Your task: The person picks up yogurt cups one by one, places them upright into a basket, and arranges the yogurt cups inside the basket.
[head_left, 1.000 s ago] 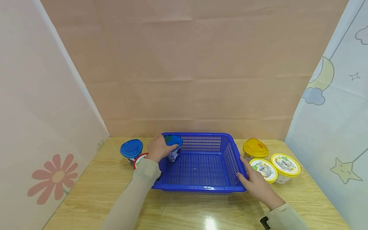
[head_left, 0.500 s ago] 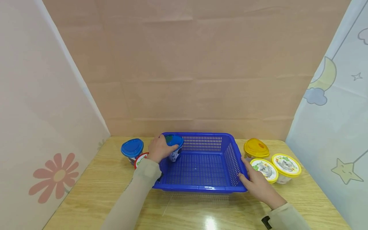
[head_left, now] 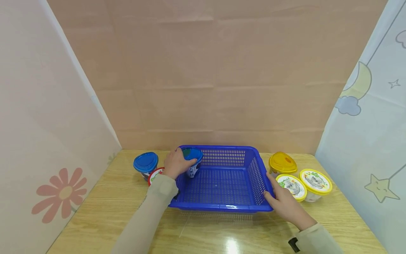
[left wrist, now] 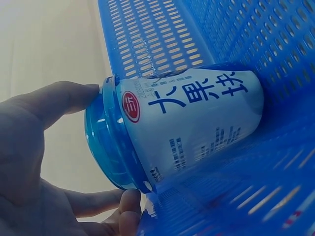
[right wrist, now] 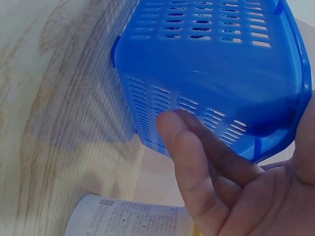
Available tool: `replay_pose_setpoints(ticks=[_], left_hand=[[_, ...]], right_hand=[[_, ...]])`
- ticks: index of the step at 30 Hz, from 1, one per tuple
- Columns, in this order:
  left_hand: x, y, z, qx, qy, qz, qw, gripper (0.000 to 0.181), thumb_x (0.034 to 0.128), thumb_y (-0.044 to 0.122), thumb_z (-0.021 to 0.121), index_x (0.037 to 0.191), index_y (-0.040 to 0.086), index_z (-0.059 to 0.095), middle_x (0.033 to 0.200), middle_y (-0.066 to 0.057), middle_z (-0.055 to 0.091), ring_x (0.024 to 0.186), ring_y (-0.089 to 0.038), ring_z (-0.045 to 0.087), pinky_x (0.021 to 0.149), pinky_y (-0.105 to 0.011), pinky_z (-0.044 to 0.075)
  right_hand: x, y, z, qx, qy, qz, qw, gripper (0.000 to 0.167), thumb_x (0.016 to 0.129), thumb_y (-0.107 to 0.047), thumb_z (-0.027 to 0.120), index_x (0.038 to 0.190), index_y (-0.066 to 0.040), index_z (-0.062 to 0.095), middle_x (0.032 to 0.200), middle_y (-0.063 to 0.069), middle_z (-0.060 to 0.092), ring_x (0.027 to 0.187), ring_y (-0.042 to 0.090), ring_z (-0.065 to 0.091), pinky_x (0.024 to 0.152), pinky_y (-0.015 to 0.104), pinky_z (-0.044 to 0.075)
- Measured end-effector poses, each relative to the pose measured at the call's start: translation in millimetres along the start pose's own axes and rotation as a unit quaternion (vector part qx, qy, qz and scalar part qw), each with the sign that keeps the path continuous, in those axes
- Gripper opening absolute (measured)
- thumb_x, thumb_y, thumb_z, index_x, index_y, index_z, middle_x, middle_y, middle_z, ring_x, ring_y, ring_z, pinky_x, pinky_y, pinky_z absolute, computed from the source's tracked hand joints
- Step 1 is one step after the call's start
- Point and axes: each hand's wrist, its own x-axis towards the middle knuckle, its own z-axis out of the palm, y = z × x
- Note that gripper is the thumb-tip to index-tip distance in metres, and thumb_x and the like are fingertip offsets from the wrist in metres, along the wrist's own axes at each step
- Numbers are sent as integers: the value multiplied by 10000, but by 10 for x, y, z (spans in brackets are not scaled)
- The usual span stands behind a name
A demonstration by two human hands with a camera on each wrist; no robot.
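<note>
My left hand (head_left: 176, 164) grips a yogurt cup with a blue lid (head_left: 193, 169) inside the left end of a blue plastic basket (head_left: 219, 207). In the left wrist view, thumb and fingers hold the lid (left wrist: 106, 132) from opposite sides; the white cup (left wrist: 197, 118) bears blue characters and its base reaches down into the basket. My right hand (head_left: 283, 203) holds the basket's right rim, thumb over the edge. Its fingers (right wrist: 187, 157) lie along the outside of the slotted wall in the right wrist view.
Left of the basket stand another blue-lidded cup (head_left: 146, 163) and a red-rimmed tub (head_left: 154, 176), partly hidden by my left arm. To the right are an amber-lidded cup (head_left: 282, 163) and two yellow-rimmed tubs, one nearer (head_left: 291, 187) and one farther right (head_left: 315, 182). A brown backdrop (head_left: 212, 77) rises behind.
</note>
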Motion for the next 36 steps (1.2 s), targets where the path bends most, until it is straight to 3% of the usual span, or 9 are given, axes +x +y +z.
replay_pose_setpoints(ticks=[7,13,22,28,33,36], left_hand=[[3,-11,-7,33,-3,93,10000,913,832,583,721,1430,-51,450,1364,-257,535,1197,-434,544,995,-586,457],[-22,-34,-41,-105,-88,257,9996,884,870,568,684,1436,-62,432,1364,-264,536,1198,-429,554,985,-575,472],[-101,-63,-336,-818,-340,370,9954,761,955,512,593,1495,18,386,1480,-220,468,1325,-429,484,1039,-599,427],[-227,-153,-544,-560,-160,456,9973,671,965,492,580,1444,36,470,1366,-203,578,1203,-368,587,914,-549,514],[-365,-327,-678,-441,-101,565,9974,605,956,435,604,1381,11,525,1285,-215,616,1109,-355,618,844,-509,541],[-444,-442,-739,-318,-142,543,9979,617,935,409,613,1373,-16,521,1205,-207,634,956,-323,624,758,-452,538]], right_hand=[[-11,-14,7,12,2,41,10000,705,1006,-165,558,1564,39,179,1247,302,626,933,223,681,778,415,551],[-10,-2,21,9,10,59,10000,705,1007,-171,556,1566,34,179,1259,306,618,945,231,678,783,424,549],[-12,-5,17,-86,108,-17,9999,700,1006,-170,557,1562,40,187,1275,326,600,980,279,681,817,482,554],[4,3,8,-65,87,-4,9999,701,1005,-171,558,1564,34,187,1257,317,614,965,266,680,803,465,552],[2,10,21,-31,-17,90,10000,709,1016,-196,552,1573,16,169,1289,321,594,1009,290,677,854,514,546],[-6,7,22,-7,-28,128,9999,707,1019,-201,550,1576,9,168,1302,327,582,1018,302,673,865,531,542]])
